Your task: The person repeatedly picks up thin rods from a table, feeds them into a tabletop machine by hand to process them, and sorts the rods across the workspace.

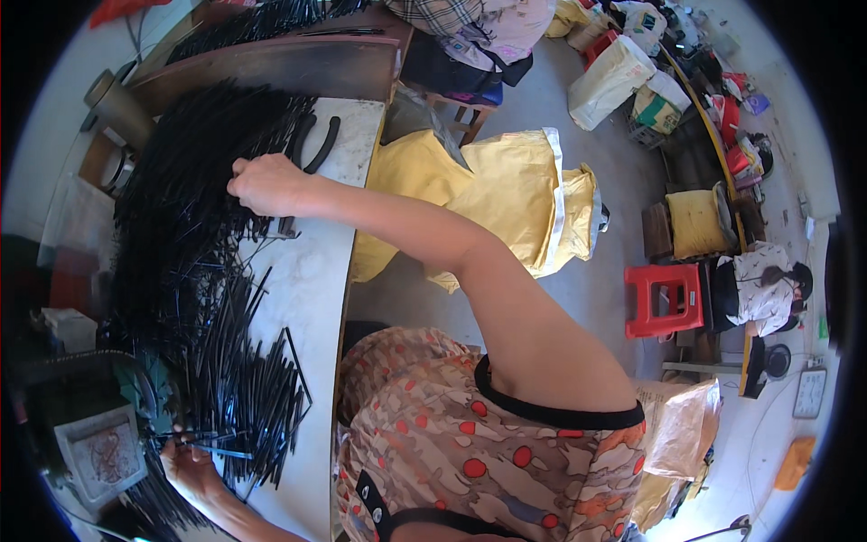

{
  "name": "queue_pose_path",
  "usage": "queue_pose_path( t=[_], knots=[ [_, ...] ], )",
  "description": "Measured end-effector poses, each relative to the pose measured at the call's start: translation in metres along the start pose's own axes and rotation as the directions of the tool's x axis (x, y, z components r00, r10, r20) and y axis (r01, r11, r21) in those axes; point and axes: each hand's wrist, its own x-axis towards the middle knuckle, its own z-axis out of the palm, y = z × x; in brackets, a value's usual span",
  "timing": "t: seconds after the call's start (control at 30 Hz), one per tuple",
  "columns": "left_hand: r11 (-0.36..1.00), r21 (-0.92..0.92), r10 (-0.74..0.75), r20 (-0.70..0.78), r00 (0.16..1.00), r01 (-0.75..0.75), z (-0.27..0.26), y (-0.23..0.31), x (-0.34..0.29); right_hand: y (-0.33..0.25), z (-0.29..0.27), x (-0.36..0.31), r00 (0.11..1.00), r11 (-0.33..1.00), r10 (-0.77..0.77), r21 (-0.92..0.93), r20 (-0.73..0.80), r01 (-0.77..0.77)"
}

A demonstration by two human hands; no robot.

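My left hand (191, 470) is at the lower left, its fingers pinched on a thin black strip (221, 450) beside a small green machine (149, 388). My right hand (271, 183) is closed, knuckles up, at the edge of a large heap of black strips (181, 172); what its fingers hold, if anything, is hidden. Black-handled pliers (327, 149) lie on the white tabletop (302, 271), partly covered by my right wrist. A looser bundle of straight black strips (257, 406) is spread between my two hands.
A grey tray (104, 452) with small reddish-brown pieces stands beside the machine. A wooden board (271, 72) edges the heap. Yellow sacks (506, 181) lie against the table's side. A red stool (664, 301) and a person in a patterned top (763, 285) are at the right.
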Motion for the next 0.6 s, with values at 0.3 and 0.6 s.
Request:
queue_pose_path(
  t=[0.3,0.6],
  knots=[
    [0.999,0.039,-0.024,-0.141,0.99,0.029,0.011,-0.002,-0.004,0.001,-0.014,-0.001,0.972,0.982,-0.184,-0.005,0.145,0.187],
    [0.991,0.077,-0.098,-0.111,0.989,0.107,0.013,0.002,-0.011,0.003,-0.011,-0.006,0.971,0.973,-0.229,-0.01,-0.063,0.229]
  ],
)
